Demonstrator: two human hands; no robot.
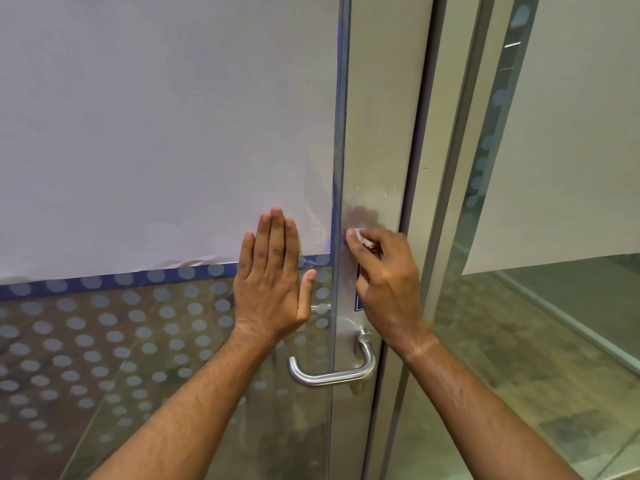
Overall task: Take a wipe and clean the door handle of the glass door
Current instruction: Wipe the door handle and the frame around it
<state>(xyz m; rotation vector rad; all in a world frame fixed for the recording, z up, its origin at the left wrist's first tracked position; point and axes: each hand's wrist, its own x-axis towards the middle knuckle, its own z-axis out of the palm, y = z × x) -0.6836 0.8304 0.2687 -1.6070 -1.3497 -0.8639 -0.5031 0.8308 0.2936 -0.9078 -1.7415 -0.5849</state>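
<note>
Above one handle (332,370), right hand (388,282) pinches one wipe (358,234).

right hand (388,282) presses wipe (358,234) on door frame (377,133) above handle (332,370)

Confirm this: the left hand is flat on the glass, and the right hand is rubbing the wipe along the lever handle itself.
Not quite. The left hand is flat on the glass, but the head view shows the right hand pressing the wipe to the metal door frame, above the lever handle, which it is not touching.
</note>
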